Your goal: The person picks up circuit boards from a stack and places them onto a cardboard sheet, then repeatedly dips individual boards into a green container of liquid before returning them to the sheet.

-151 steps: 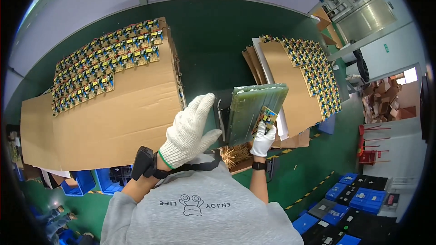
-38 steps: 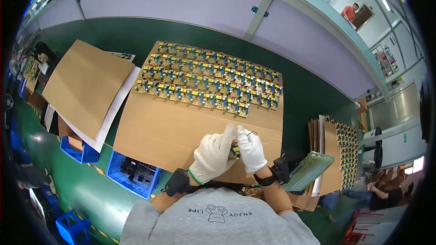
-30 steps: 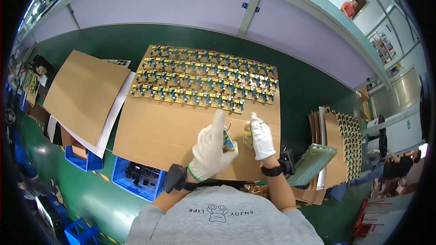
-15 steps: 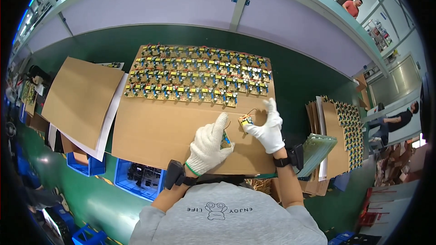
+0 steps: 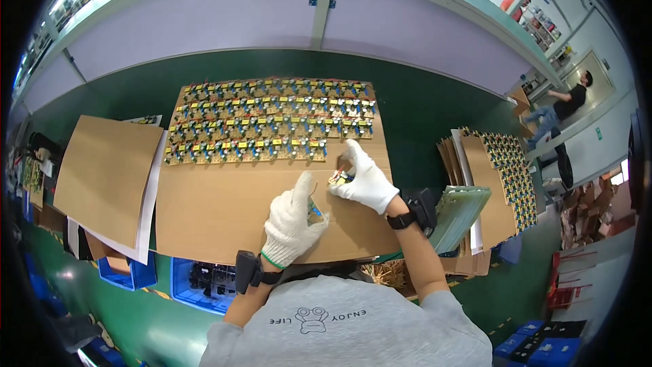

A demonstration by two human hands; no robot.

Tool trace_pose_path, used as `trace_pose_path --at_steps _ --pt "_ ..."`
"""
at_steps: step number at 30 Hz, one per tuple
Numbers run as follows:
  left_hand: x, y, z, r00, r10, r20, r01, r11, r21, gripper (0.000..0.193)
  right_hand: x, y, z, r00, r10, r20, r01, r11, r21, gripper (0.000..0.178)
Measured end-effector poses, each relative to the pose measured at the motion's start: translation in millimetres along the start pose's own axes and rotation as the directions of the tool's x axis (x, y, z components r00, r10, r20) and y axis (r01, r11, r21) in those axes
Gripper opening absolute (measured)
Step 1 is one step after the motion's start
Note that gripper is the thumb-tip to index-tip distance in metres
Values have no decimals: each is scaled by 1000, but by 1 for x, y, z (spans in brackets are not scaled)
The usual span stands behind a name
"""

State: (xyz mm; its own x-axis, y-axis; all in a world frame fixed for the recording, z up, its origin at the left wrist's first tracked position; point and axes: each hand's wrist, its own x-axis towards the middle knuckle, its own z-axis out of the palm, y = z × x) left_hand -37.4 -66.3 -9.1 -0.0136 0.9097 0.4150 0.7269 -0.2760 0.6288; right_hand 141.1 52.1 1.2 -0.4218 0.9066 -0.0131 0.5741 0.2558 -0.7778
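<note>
My left hand [image 5: 293, 223], in a cream knitted glove, grips a small circuit board [image 5: 314, 213], mostly hidden by the palm and fingers; a blue part and a thin wire show. Just right of it, my right hand [image 5: 368, 182], in a white glove, has its thumb and fingers curved around another small circuit board [image 5: 340, 177] with coloured wires. Both hands are over the brown cardboard sheet [image 5: 210, 214]. Beyond them lie several rows of circuit boards [image 5: 258, 126] with yellow, blue and black parts, set side by side on the cardboard.
A stack of cardboard and white sheets [image 5: 109, 177] stands left. Blue bins [image 5: 180, 285] sit below the near left edge. To the right are a bundle of greenish sheets [image 5: 456, 217] and cardboard bearing more boards [image 5: 506, 170]. A person in dark clothing [image 5: 570, 105] stands far right.
My right hand's fingers have curled from spread to around its board. The left hand keeps its grip. The whole view has shifted, and the person at far right has changed position.
</note>
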Motion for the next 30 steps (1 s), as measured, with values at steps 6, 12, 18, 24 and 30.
trace_pose_path --at_steps 6,12,18,24,30 --pt "-2 -4 5 996 85 -13 -86 995 -50 88 3 -5 -3 986 -124 112 130 990 -49 86" --pt "-5 -5 5 1000 -4 20 4 1000 -5 90 -6 -4 3 973 -228 45 231 969 -85 57" --pt "-6 -6 4 999 42 -17 -42 999 -1 89 -10 1 17 817 -569 -97 500 781 -373 38" --pt "6 0 0 998 63 -25 -65 993 -99 84 -27 -8 -6 958 -281 -62 235 887 -397 79" --pt "0 -6 5 999 33 -22 -33 999 -29 85 -9 28 -6 965 -249 -77 220 937 -271 71"
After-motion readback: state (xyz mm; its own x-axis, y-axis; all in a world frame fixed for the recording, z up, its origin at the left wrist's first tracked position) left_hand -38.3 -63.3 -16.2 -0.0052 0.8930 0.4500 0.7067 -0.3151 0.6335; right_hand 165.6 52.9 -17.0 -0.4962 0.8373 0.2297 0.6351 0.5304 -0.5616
